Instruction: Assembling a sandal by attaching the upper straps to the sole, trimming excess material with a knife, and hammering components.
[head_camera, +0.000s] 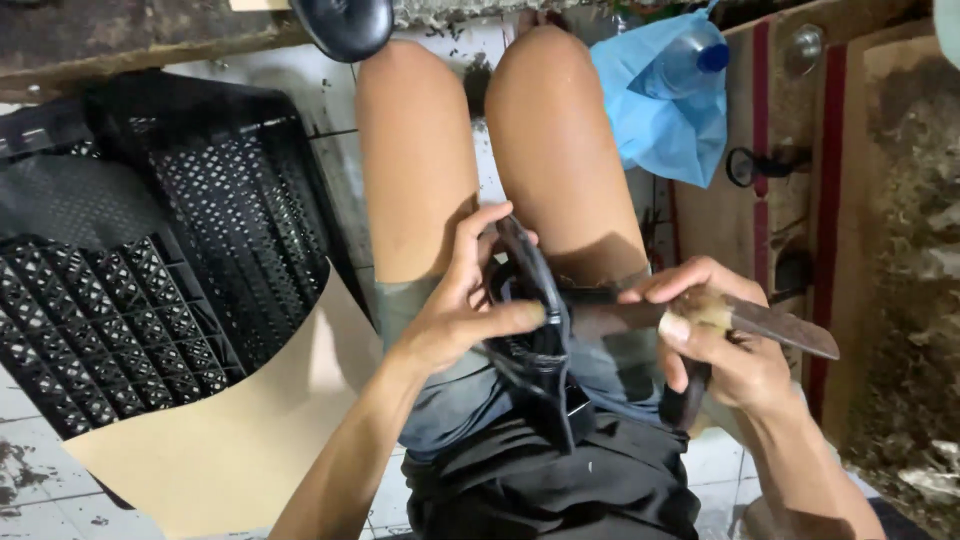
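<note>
Left hand (455, 305), centre of frame, is closed on a black curved strap-like piece (535, 320); thumb is laid along its front edge, fingers wrapped behind. The piece is held over the lap, its upper end rising betw. the thighs, lower end running down to the dark shorts (560, 470). What it is exactly can't be told.

Right hand (715, 340), centre-right, is gripped round a knife (770, 325) near where blade meets handle; index finger is stretched toward the black piece, tip just beside it. Blade is pointed to the right edge of frame, slightly downward; dark handle end shows below the palm.

Outward: bare knees (480, 120) fill upper centre, a narrow gap betw. them. A black perforated plastic crate (150, 250) takes up the left side, tilted, its lower corner set on a tan sheet of board (260, 430) at lower left. Upper right, a blue plastic bag (665, 110) w/ a bottle is seen just beside the right knee. Brown boards w/ red stripes (790, 200) line the right side. Tiled floor (20, 470) shows at lower-left edge.
</note>
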